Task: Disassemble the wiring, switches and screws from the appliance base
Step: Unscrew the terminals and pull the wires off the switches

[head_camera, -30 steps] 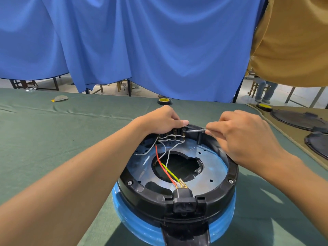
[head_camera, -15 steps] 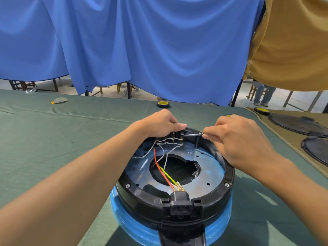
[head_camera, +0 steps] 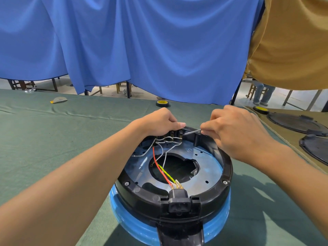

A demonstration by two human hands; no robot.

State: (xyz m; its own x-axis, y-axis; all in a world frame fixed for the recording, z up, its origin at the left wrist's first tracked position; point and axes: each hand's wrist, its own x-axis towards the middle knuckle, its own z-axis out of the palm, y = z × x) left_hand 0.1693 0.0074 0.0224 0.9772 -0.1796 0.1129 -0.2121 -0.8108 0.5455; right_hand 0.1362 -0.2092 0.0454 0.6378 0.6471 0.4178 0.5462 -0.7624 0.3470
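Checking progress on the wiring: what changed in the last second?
Almost nothing. The left hand still grips the switches at the base's far rim, and the right hand still holds the screwdriver tip at them. Wires remain attached.

The left forearm (head_camera: 79,174) and right forearm (head_camera: 292,167) reach forward to the far rim of the appliance base (head_camera: 228,167). The left hand (head_camera: 159,122) grips that rim knuckles-up, thumb pointing right. At the same rim, the right hand (head_camera: 234,132) pinches what looks like a thin metal tool (head_camera: 192,132).
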